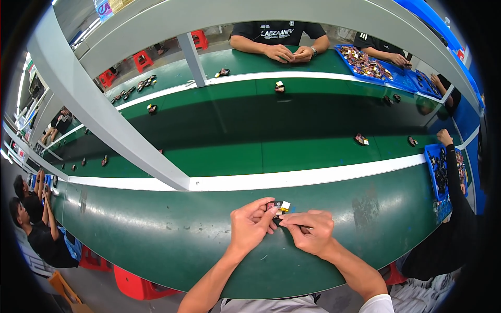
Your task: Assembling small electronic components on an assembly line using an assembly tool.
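Observation:
Over the near green table my left hand [247, 228] grips a small electronic assembly [272, 207], its thumb on top and fingers curled around the side. The assembly has a black casing, a reddish board inside, and a white and yellow piece [285, 206] sticking out at its upper right. My right hand [314, 230] is pinched at the assembly's lower right edge, its fingertips close to my left thumb. Whatever sits between those right fingertips is too small to make out. Part of the casing is hidden behind my fingers.
Beyond a white rail [271, 179] runs a dark green conveyor belt [250, 120] carrying scattered assemblies [361, 139]. A grey post [99, 104] slants across the left. Blue trays [440, 175] of parts stand at the right, beside a co-worker's dark sleeve. Another person works opposite. A red stool [136, 284] is at lower left.

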The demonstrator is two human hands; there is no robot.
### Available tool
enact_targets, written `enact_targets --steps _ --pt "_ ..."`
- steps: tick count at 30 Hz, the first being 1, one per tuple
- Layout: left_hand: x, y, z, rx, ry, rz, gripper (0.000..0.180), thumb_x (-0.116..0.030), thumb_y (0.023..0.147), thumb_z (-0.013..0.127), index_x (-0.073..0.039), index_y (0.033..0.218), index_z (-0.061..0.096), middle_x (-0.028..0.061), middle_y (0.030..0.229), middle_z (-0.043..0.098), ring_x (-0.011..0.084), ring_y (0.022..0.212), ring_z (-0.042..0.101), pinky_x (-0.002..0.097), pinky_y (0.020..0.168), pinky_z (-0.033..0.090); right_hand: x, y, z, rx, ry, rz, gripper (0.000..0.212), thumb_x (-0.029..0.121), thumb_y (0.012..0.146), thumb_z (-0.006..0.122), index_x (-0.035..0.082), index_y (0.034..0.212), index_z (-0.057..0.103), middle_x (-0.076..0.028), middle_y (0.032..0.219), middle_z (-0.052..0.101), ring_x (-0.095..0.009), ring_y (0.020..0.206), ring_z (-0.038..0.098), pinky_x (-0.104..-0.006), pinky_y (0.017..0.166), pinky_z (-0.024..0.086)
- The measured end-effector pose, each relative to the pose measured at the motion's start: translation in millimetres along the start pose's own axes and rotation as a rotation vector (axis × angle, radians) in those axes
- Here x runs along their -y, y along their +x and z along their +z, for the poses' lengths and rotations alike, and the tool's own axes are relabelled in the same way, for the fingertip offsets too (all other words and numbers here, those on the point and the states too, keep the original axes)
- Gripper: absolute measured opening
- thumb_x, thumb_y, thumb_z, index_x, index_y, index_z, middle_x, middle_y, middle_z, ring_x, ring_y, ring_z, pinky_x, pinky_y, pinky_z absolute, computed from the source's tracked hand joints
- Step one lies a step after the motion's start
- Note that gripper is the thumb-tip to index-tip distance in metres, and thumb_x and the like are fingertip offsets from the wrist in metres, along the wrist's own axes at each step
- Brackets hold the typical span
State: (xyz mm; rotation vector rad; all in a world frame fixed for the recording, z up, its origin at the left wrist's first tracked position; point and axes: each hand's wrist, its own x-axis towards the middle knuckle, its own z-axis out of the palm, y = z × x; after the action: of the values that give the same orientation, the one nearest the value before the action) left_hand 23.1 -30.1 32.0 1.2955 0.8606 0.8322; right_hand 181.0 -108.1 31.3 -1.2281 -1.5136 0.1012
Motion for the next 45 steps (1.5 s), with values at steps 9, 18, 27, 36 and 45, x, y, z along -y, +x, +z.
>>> enact_targets --steps 9,18,27,36,45 --pt "7.0 1.5 2.9 -0.014 -0.012 0.001 0.017 0.002 0.093 0.067 0.008 0.109 0.068 0.0109 0.076 0.071 0.0128 0.058 0.067 0.0250 0.049 0.055 -6.0 -7.3 1.8 0.007 -0.057 -0.100 0.018 -0.005 0.070 0.080 0.008 0.082 0.076 0.000 0.085 0.078 -0.012 0.053 0.064 -0.0248 0.044 0.038" --pt "-0.3 80.2 -31.9 -0.227 -0.014 0.067 0.018 0.000 0.095 0.061 0.012 0.108 0.062 0.0117 0.077 0.067 0.0189 0.056 0.067 0.0278 0.049 0.055 -15.4 4.1 2.2 -0.146 -0.057 -0.047 0.018 0.002 0.074 0.084 0.008 0.087 0.073 -0.003 0.085 0.077 -0.010 0.044 0.055 -0.0240 0.043 0.037" --pt "-17.1 162.5 -36.1 -0.602 1.269 0.380 0.029 -0.022 0.090 0.070 0.000 0.110 0.070 0.0204 0.104 0.063 0.0435 0.084 0.068 0.0502 0.072 0.055 -22.3 3.0 1.6 -0.170 -0.043 -0.021 0.016 0.002 0.077 0.082 0.006 0.090 0.074 -0.005 0.084 0.077 -0.019 0.056 0.067 -0.0266 0.050 0.049" --pt "-40.5 237.8 95.4 0.365 0.796 0.190 0.021 -0.015 0.093 0.064 -0.001 0.107 0.070 0.0079 0.083 0.071 0.0151 0.065 0.068 0.0286 0.048 0.052 -29.1 -8.0 3.9 -0.122 -0.028 0.052 0.008 0.002 0.078 0.079 0.006 0.084 0.075 -0.004 0.086 0.077 -0.019 0.056 0.067 -0.0274 0.051 0.051" --pt "-12.3 259.4 202.8 0.486 0.653 0.137 0.019 -0.011 0.090 0.068 0.003 0.102 0.072 0.0112 0.083 0.072 0.0172 0.064 0.068 0.0313 0.049 0.055 -29.6 -5.1 2.6 -0.097 -0.083 0.011 0.020 -0.001 0.070 0.079 0.007 0.087 0.076 -0.001 0.087 0.075 -0.019 0.055 0.063 -0.0278 0.049 0.047"
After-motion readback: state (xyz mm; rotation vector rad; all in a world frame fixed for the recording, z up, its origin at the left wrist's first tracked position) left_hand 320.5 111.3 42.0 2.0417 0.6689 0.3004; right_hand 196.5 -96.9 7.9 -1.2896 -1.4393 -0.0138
